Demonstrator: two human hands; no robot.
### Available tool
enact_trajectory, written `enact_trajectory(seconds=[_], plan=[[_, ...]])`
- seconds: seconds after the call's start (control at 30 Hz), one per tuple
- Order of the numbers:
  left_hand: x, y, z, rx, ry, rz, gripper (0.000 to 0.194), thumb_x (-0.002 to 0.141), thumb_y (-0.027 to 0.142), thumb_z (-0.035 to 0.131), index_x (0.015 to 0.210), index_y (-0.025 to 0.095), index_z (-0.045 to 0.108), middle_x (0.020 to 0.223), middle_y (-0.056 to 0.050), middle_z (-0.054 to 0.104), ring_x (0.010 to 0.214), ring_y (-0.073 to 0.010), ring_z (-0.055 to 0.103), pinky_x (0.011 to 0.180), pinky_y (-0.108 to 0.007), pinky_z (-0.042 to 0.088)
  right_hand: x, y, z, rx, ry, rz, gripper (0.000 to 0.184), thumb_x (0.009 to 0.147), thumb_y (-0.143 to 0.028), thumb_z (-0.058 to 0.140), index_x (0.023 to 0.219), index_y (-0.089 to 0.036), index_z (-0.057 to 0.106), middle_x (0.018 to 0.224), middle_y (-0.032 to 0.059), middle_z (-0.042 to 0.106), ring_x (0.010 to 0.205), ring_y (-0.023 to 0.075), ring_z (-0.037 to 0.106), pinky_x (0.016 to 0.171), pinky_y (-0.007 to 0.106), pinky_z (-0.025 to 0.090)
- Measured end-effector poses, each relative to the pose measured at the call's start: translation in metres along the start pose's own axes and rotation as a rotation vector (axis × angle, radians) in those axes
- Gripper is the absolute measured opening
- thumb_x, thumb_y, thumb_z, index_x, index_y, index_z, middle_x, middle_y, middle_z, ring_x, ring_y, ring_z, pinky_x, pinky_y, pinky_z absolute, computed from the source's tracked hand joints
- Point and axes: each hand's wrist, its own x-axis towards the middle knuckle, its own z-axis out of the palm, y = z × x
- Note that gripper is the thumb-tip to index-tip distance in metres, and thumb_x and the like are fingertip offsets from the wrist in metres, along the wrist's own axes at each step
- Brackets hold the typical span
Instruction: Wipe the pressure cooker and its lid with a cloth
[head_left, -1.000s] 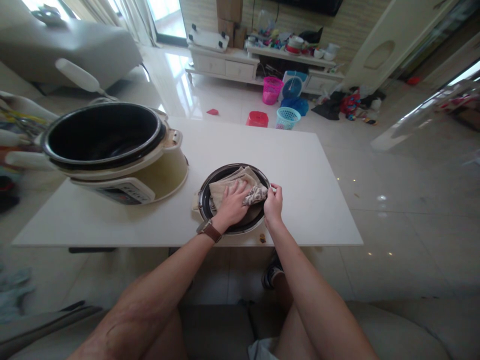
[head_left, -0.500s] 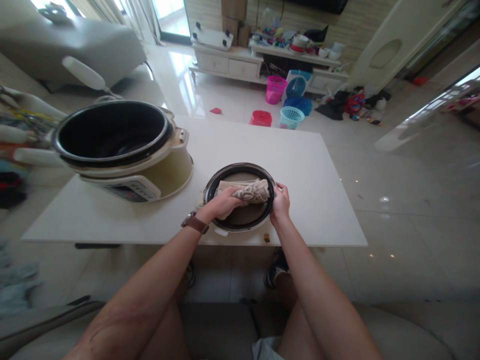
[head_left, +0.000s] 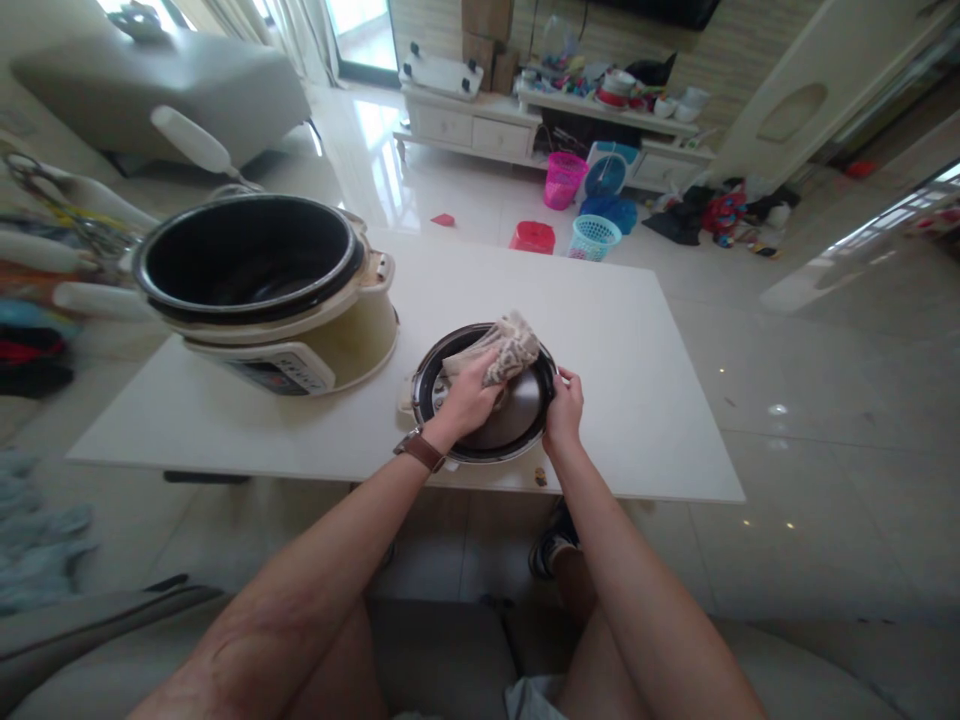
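Note:
A round pressure cooker lid (head_left: 517, 412) lies with its metal inner face up near the front edge of the white table (head_left: 637, 400). My left hand (head_left: 471, 395), with a watch on its wrist, is closed on a bunched patterned cloth (head_left: 514, 345) pressed against the lid's inner face and far rim. My right hand (head_left: 564, 410) grips the lid's right rim, thumb on top; its lower fingers are partly hidden. To the left stands the cream electric cooker (head_left: 360, 345) with a dark inner pot (head_left: 247, 250) in it.
White-handled utensils (head_left: 191, 140) show blurred behind and left of the cooker. A small brown spot (head_left: 540, 477) marks the table's front edge. Beyond the table, a red stool (head_left: 532, 237), a light blue basket (head_left: 595, 238) and a pink basket (head_left: 564, 180) stand on the floor.
My left hand has swept the cloth up and to the right, from the lid's middle to its far rim, baring more metal. My right hand keeps its hold. The view has shifted slightly.

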Motion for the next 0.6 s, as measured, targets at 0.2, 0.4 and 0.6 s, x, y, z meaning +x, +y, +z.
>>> enact_trajectory(seconds=[0.2,0.4,0.6], plan=[[-0.008,-0.007,0.014,0.597,-0.500,0.143,0.085,0.080,0.007,0.047,0.163,0.023,0.041,0.174,-0.010,0.033,0.165,-0.0240,0.021,0.132,-0.060,-0.001,0.005,0.005,0.003,0.212,0.011,0.018,0.035,0.072,-0.044,0.065,0.100,-0.023,0.068,0.094,-0.0001,0.074,0.092,0.0184,0.069,0.088,0.032,0.054],[-0.003,0.010,-0.007,0.406,-0.626,0.035,0.058,0.073,0.011,0.051,0.121,0.029,0.078,0.148,-0.005,0.067,0.147,-0.0322,0.053,0.131,-0.056,0.020,0.007,0.003,0.000,0.247,0.013,0.104,0.037,0.070,-0.044,0.067,0.100,-0.024,0.066,0.091,0.0021,0.075,0.090,0.0219,0.070,0.080,0.034,0.056],[0.008,0.005,-0.037,0.027,-0.445,-0.100,0.013,0.064,0.023,0.064,0.068,0.021,0.076,0.085,-0.006,0.080,0.097,-0.0368,0.073,0.103,-0.050,0.056,0.005,0.000,0.001,0.177,0.018,0.079,0.042,0.073,-0.048,0.065,0.107,-0.023,0.066,0.085,-0.0007,0.068,0.080,0.0181,0.065,0.076,0.031,0.052]])
